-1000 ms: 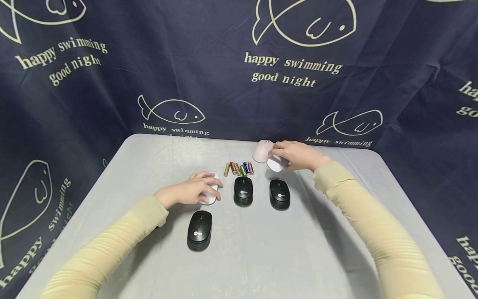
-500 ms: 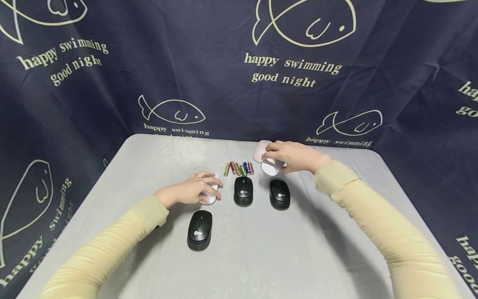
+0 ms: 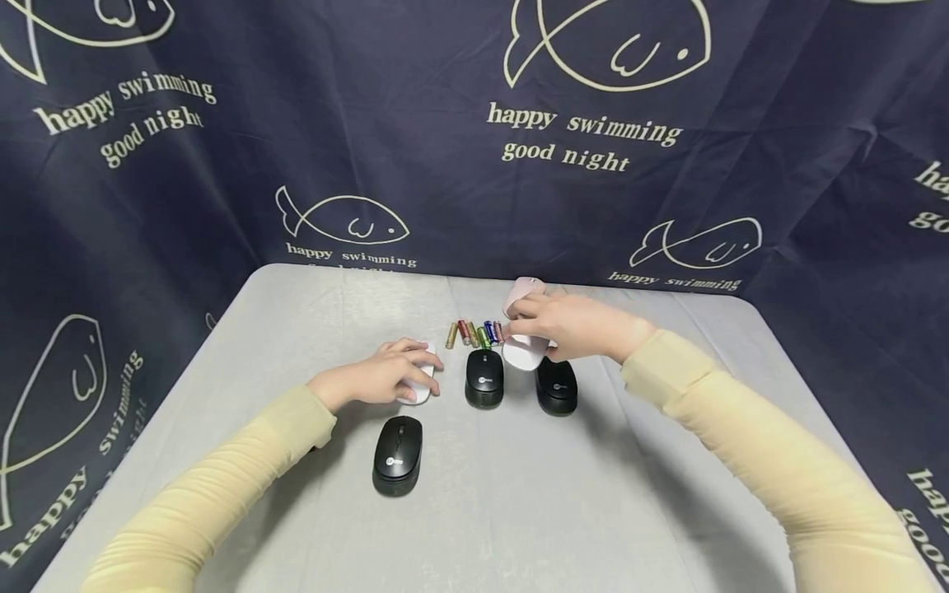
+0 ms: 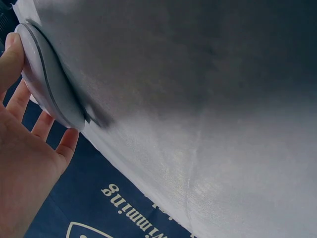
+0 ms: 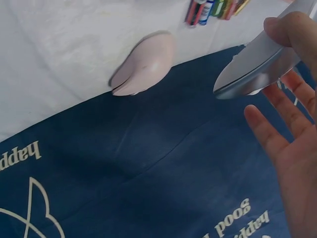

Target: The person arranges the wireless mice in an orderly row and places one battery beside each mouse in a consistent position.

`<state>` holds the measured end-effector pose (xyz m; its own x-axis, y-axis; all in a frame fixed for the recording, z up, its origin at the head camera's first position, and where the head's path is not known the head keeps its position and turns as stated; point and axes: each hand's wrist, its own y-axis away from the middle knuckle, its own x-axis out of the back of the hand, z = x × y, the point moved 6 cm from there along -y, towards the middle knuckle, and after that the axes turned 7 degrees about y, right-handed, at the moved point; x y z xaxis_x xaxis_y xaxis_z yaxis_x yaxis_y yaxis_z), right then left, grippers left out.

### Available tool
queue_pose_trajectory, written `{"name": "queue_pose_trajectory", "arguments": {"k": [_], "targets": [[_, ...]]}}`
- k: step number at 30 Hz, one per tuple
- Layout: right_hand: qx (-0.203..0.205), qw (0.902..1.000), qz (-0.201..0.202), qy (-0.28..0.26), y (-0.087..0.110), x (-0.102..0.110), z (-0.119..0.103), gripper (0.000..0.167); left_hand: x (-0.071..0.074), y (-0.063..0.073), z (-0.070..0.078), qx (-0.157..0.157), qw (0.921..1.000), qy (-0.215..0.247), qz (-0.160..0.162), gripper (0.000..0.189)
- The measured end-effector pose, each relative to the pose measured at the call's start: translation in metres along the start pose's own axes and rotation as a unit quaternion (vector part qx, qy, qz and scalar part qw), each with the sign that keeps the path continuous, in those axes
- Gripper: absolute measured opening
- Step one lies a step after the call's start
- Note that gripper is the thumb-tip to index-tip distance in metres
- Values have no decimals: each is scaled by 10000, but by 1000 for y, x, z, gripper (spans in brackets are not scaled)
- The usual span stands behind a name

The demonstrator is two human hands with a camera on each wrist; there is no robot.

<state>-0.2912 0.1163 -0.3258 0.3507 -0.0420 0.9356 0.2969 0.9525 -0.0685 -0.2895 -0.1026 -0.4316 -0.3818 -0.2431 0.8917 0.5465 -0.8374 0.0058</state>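
Observation:
My left hand (image 3: 374, 375) grips a white computer mouse (image 4: 54, 82) on the table, thumb on one side and fingers along the other. The fingers cover much of that mouse in the head view. My right hand (image 3: 574, 325) holds a second white mouse (image 3: 525, 352), its thumb and fingers on opposite sides, as the right wrist view shows. In the head view this mouse overlaps the table just right of several coloured batteries (image 3: 474, 333). Behind the right hand sits a pale pink mouse (image 3: 523, 289), partly hidden by the fingers.
A black mouse (image 3: 484, 379) lies in front of the batteries. Another black mouse (image 3: 558, 389) is partly covered by the right hand, and a third black mouse (image 3: 397, 455) lies nearer, at left. Dark blue printed cloth (image 3: 445, 165) hangs behind the grey-white table (image 3: 489, 511).
My right hand has moved left and nearer with its white mouse, from beside the pink mouse to over the gap between two black mice. The left hand has stayed put.

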Motion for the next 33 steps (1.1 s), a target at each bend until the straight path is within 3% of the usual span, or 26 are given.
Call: {"name": "queue_pose_trajectory", "arguments": {"k": [21, 33], "targets": [[634, 9979, -58, 107, -8, 11, -53, 65, 2, 1, 2, -10, 10000, 68, 55, 31], [1032, 9943, -132, 245, -12, 1, -90, 63, 1, 0, 0, 21, 10000, 8, 0, 31]]}}
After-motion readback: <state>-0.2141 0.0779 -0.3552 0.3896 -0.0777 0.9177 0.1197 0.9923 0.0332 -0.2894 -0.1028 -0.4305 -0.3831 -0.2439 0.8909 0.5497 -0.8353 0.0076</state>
